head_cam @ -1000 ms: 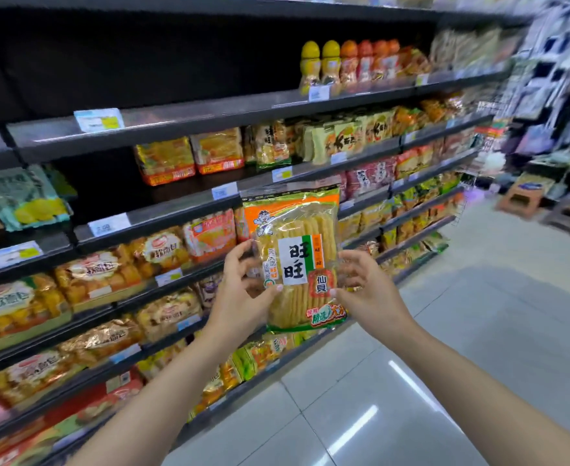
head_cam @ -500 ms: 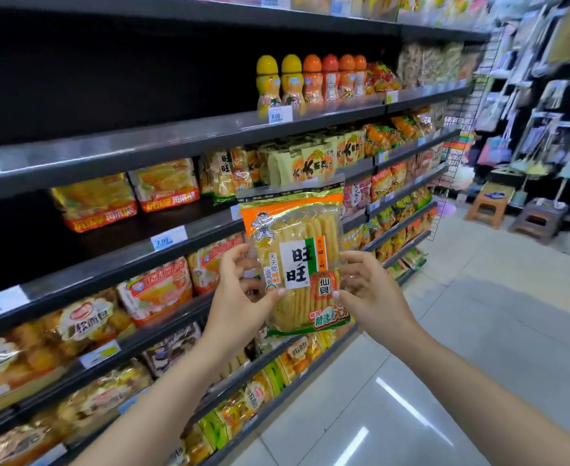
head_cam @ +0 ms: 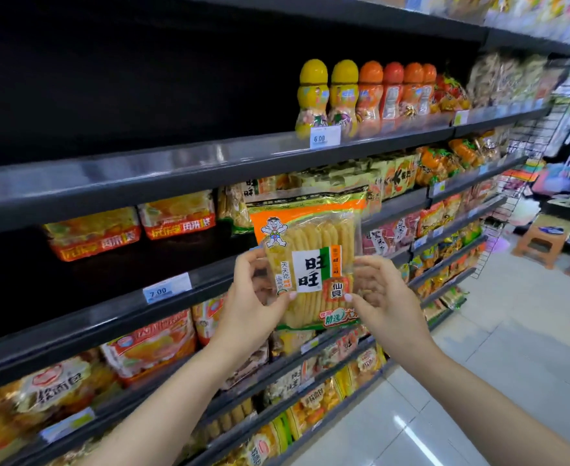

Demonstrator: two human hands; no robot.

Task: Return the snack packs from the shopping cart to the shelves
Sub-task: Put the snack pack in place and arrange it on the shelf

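A clear snack pack (head_cam: 310,260) of pale rice crackers, with an orange and green top and a white label, stands upright in front of the dark shelves (head_cam: 182,169). My left hand (head_cam: 253,304) pinches its lower left edge, and my right hand (head_cam: 383,301) pinches its lower right edge. The pack is held level with the second shelf, where matching packs (head_cam: 260,188) stand just behind it. The shopping cart is out of view.
Orange bread packs (head_cam: 176,215) lie on the same shelf to the left, beside a dark gap above a 7.00 price tag (head_cam: 166,290). Jars with yellow and orange caps (head_cam: 344,95) stand on the shelf above. Stools (head_cam: 542,240) stand on the tiled floor at the right.
The view has moved right along the aisle and closer to the shelves. Both hands have carried the pack up, towards the matching packs on the second shelf.
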